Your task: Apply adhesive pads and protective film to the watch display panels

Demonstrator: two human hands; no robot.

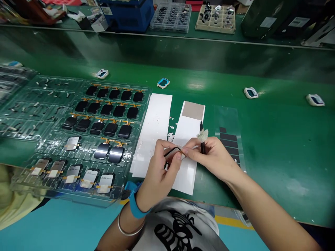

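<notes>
My left hand (161, 170) is closed on a small watch display panel (172, 152) with a dark rim, held tilted above the white strips. Thumb and fingertips of my right hand (216, 155) pinch at the panel's right edge, by a short orange flex cable (182, 152). A slim black tool (201, 126) also stands up out of my right hand, with a whitish lump (202, 135) stuck around it; its lower end is partly hidden. Under my hands lie a plain white strip (157, 118) and a second white strip (187, 130) with a grey-brown patch.
At left, a clear tray (146, 115) holds rows of display panels (106, 109). Small white scraps (170, 136) lie between the strips. A clear sheet with black pieces (229, 143) is at right. Several watch frames (163, 82) line the back, below a shelf with boxes.
</notes>
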